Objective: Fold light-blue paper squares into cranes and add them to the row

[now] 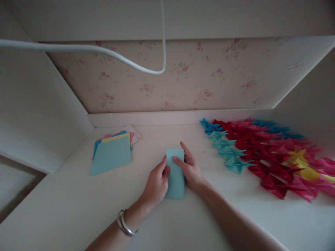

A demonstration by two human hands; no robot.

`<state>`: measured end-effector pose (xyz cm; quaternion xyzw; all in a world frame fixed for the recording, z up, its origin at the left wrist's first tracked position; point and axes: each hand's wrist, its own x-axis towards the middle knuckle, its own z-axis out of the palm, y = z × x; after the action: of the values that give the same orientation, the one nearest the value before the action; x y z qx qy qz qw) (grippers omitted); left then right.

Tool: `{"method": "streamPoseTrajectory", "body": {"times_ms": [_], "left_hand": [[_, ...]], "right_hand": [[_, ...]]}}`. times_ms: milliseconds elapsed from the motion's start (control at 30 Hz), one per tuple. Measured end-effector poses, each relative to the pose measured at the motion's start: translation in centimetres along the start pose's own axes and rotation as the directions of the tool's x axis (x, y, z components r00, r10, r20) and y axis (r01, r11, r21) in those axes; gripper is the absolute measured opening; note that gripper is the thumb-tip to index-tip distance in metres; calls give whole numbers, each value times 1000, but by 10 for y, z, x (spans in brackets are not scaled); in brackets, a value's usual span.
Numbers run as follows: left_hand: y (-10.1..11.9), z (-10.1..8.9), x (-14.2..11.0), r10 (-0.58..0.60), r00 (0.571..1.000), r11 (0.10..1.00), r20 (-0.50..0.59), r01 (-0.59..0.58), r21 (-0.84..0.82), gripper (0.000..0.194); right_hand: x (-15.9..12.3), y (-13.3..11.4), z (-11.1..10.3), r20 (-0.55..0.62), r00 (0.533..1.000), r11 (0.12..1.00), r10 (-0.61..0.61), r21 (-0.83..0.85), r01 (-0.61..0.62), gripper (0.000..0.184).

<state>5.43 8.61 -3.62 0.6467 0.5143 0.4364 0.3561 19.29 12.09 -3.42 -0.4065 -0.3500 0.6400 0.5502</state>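
Observation:
Between my hands is a light blue sheet of paper point(176, 183), folded into a tall narrow rectangle and held just over the white desk. My left hand point(157, 181) grips its left edge, with the thumb against the paper and the other fingers partly hidden. On the opposite side, my right hand point(192, 170) pinches the upper part. Its thumb lies across the front, one finger points up beyond the edge, and the rest are behind the paper.
A stack of coloured paper sheets point(112, 157), light blue on top, lies to the left. Rows of folded paper cranes point(274, 170) in red, pink, blue, turquoise and yellow cover the right side. A white cable point(125, 61) hangs ahead, before the flowered back panel point(183, 83).

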Motion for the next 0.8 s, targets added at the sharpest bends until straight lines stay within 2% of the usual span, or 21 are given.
{"method": "streamPoseTrajectory", "body": {"times_ms": [233,400,800], "left_hand": [[0,-1,0,39,999,999,7,-39,-7,42],[-1,0,0,53,998,998,23,-53,17,44],[-8,3,-1,-16,999,1000,-52,18,22,48]], "right_hand": [[0,0,0,-20,1000,999,-22,-50,21,69],[0,0,0,-13,1000,999,-19,-43,19,66],[1,0,1,-33,999,998,-42,-38,41,53]]}}
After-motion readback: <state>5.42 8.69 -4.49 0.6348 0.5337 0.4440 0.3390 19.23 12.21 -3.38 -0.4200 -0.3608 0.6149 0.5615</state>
